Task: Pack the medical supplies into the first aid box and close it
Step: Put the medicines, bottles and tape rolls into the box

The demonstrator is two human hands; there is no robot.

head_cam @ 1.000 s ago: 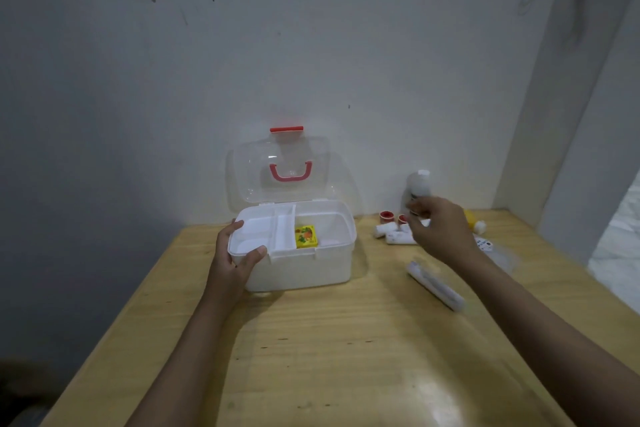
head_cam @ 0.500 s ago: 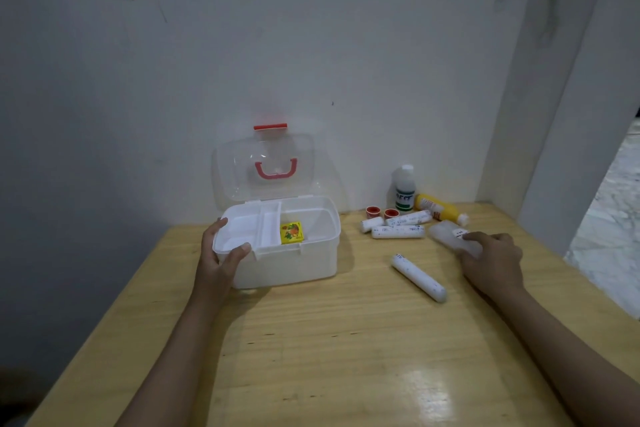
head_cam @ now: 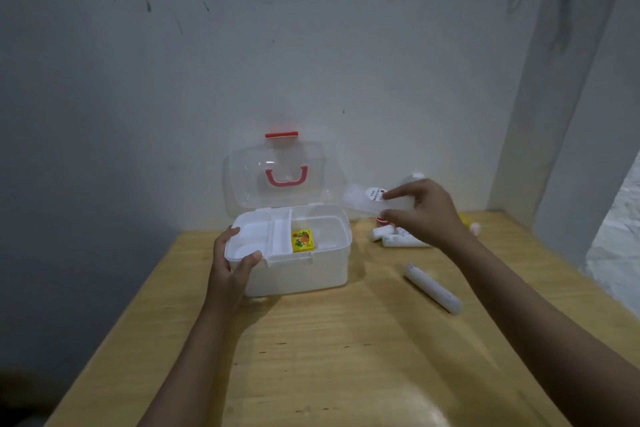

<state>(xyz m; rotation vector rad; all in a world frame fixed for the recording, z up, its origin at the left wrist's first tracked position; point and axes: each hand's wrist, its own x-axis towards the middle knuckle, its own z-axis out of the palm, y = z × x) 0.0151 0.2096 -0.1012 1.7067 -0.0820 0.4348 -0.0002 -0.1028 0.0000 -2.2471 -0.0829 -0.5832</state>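
My view is dim and bluish-grey, with the wall [head_cam: 311, 45] darkening toward the left, while a soft glare patch sits on the bench [head_cam: 346, 357] near me, below and between the left hand [head_cam: 230, 269] and the right hand [head_cam: 420, 210]. The clear packet [head_cam: 367, 199] in the right hand is smeared with motion blur, and faint shadows fall just beside the left hand. Far right of the right hand I see brighter light, and vertical edges lean with wide-angle distortion.

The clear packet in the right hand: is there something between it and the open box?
Nothing visible blocks it. The clear packet is held in the air by the right hand, just right of the first aid box, whose lid stands open.
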